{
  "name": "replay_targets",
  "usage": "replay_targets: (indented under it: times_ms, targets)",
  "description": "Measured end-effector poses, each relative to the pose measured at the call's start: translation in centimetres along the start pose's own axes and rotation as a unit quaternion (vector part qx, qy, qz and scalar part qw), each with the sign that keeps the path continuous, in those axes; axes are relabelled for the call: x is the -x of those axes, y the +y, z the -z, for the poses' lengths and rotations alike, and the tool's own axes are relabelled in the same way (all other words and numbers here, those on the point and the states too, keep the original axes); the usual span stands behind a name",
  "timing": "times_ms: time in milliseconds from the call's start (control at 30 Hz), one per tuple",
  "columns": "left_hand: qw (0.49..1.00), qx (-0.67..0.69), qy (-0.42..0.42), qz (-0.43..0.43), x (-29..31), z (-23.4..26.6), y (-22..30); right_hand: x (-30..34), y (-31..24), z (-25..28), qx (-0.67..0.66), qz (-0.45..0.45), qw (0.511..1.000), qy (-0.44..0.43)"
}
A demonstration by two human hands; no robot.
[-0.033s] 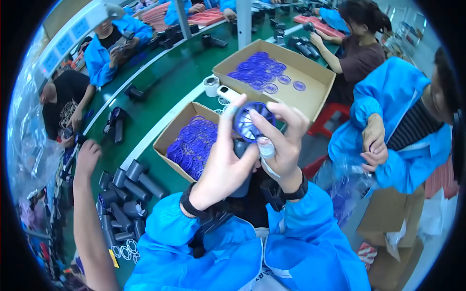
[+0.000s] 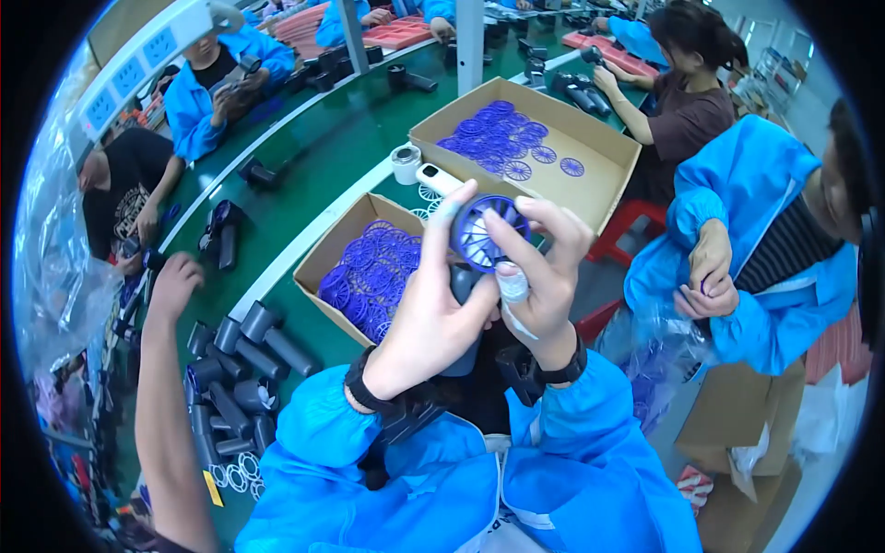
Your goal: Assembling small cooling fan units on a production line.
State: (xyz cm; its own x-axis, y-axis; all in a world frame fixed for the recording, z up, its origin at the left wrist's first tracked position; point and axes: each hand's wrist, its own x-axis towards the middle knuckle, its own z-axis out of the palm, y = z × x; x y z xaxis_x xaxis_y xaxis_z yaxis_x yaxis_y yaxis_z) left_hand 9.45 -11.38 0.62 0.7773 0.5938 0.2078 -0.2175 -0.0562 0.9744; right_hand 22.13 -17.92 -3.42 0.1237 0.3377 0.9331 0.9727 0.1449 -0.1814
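Observation:
Both hands hold a dark grey hair dryer [image 2: 464, 284] in front of my chest, its round end turned up. A purple spoked ring [image 2: 472, 251] sits at that end. My left hand [image 2: 419, 323] wraps the body from the left, thumb and forefinger around it. My right hand [image 2: 550, 300] holds from the right, with a fingertip on the spokes and white tape around one finger. The dryer's handle is mostly hidden behind my hands. Just left of them stands a cardboard box [image 2: 318, 311] of purple spoked rings [image 2: 369, 267].
A larger cardboard box [image 2: 590, 147] with more purple rings stands beyond my hands, near a white jar [image 2: 405, 164]. Several grey dryer housings [image 2: 244, 350] and white rings [image 2: 241, 470] lie at left on the green table [image 2: 304, 175]. A co-worker's bare arm [image 2: 166, 396] reaches in there; another person sits at right.
My hands and the dryer shift very slightly right in the picture, my grip unchanged. The co-worker's hand at left has moved a little up and right.

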Motion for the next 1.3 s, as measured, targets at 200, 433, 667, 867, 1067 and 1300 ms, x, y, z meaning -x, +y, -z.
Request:
replay_targets:
  times_ms: [200,433,667,867,1067,1300]
  targets:
    - [0.999,0.019,-0.010,-0.040,0.6,0.4,-1.1,0.0,-1.0,-0.3,-0.105,-0.060,0.993,0.016]
    - [0.999,0.042,-0.018,-0.027,-0.3,0.7,-0.5,-1.5,0.4,-0.4,-0.207,-0.075,0.975,-0.009]
    - [0.996,-0.017,0.025,-0.080,-0.9,1.3,-0.6,-3.2,-0.3,-0.8,-0.588,-0.314,0.737,-0.109]
    - [0.956,-0.178,0.031,-0.231,-1.8,2.4,-1.2,-2.9,-0.6,-2.0,-0.667,-0.320,0.669,-0.071]
    - [0.976,-0.141,0.010,-0.163,-1.4,2.1,0.0,-2.2,-0.2,-2.0,-0.646,-0.311,0.695,-0.057]
    - [0.978,-0.171,0.003,-0.117,-1.8,3.4,-0.3,-4.2,0.8,-1.4,-0.398,-0.121,0.907,-0.061]
